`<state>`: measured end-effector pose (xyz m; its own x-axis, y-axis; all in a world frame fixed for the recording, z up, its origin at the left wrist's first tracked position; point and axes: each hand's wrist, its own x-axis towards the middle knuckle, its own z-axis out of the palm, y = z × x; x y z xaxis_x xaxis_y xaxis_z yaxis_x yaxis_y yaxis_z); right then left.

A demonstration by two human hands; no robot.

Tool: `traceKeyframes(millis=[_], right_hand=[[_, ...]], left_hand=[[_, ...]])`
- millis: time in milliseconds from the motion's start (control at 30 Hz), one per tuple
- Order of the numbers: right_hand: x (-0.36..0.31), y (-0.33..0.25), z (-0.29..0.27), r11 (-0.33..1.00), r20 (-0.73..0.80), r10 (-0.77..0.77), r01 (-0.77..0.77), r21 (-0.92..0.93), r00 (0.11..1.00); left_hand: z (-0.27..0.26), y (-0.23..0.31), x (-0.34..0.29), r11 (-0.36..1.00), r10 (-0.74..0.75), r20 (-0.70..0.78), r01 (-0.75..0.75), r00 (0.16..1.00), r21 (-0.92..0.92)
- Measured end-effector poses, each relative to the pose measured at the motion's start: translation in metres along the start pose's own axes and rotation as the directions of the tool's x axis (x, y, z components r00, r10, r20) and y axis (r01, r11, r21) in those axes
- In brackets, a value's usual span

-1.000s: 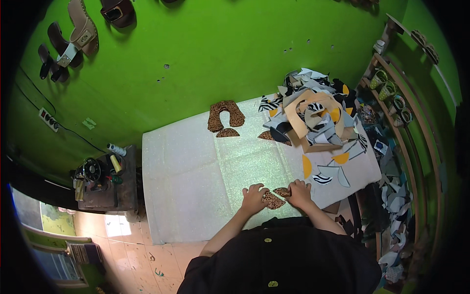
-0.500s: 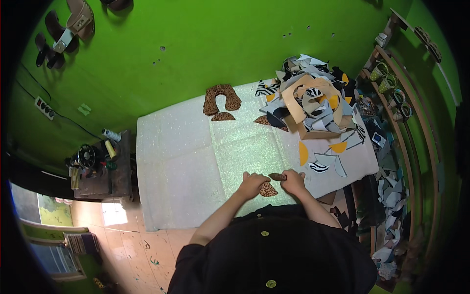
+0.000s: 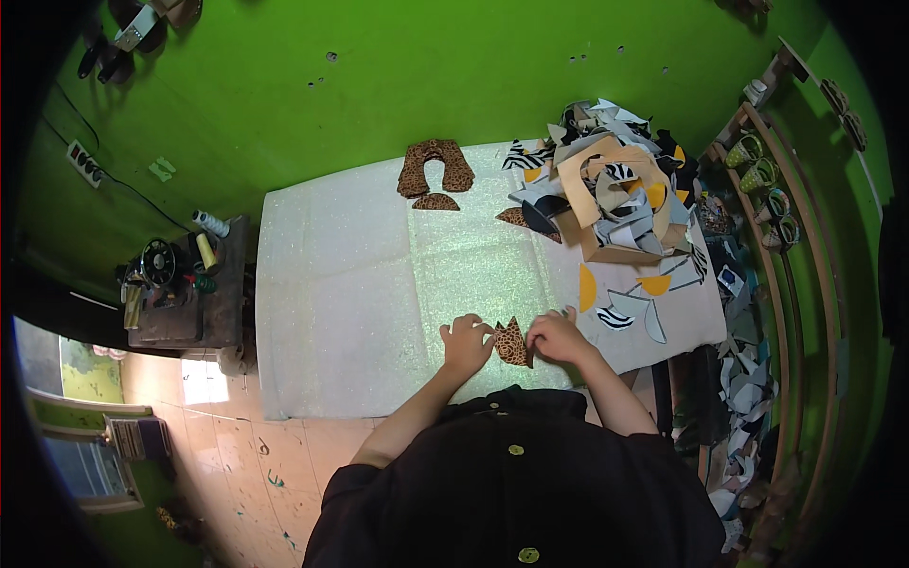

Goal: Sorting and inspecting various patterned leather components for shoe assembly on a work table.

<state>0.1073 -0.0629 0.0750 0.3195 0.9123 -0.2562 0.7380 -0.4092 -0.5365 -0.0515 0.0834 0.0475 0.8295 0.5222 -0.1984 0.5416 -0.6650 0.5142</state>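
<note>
Close to my body at the table's near edge, leopard-print cut pieces (image 3: 512,346) stand between my hands, their pointed tips facing away from me. My left hand (image 3: 467,346) has curled fingers, with thumb and fingertips pinching the left edge. On the other side, my right hand (image 3: 557,337) pinches the right edge, where a darker side shows. At the far side lie a leopard-print horseshoe-shaped stack (image 3: 413,174) and a half-moon leopard-print piece (image 3: 436,203). Whether one piece or several are between my hands is hard to make out.
A cardboard box (image 3: 620,252) heaped with material scraps stands at the far right of the white-covered table (image 3: 331,284). Yellow half-moons (image 3: 587,287) and zebra-print scraps (image 3: 615,319) lie nearby. A sewing machine (image 3: 159,262) is left; a wooden shoe rack (image 3: 772,237) is right.
My hands have moved apart, and the leopard-print material between them now shows more of its face with its tips pointing away. The whole view has shifted slightly.
</note>
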Motion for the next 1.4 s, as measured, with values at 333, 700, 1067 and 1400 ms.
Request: traceKeyframes(millis=[333,700,1067,1400], right_hand=[[0.035,-0.024,0.011,0.874,0.124,-0.305,0.33,-0.357,0.944],[0.013,0.01,0.002,0.968,0.221,0.013,0.043,-0.247,0.975],[-0.004,-0.018,0.005,0.992,-0.077,0.035,-0.025,0.126,0.996],[0.015,-0.024,0.05,0.994,-0.432,-0.066,0.024,-0.103,0.9]], left_hand=[[0.012,-0.029,0.0,0.991,-0.022,-0.321,-0.021,0.947,-0.13],[0.001,-0.012,-0.001,0.961,0.037,-0.278,-0.11,0.96,-0.254],[-0.019,0.014,-0.006,0.91,0.282,0.057,-0.248,0.958,-0.332],[-0.001,-0.01,-0.002,0.914,0.395,-0.258,-0.405,0.882,0.015]])
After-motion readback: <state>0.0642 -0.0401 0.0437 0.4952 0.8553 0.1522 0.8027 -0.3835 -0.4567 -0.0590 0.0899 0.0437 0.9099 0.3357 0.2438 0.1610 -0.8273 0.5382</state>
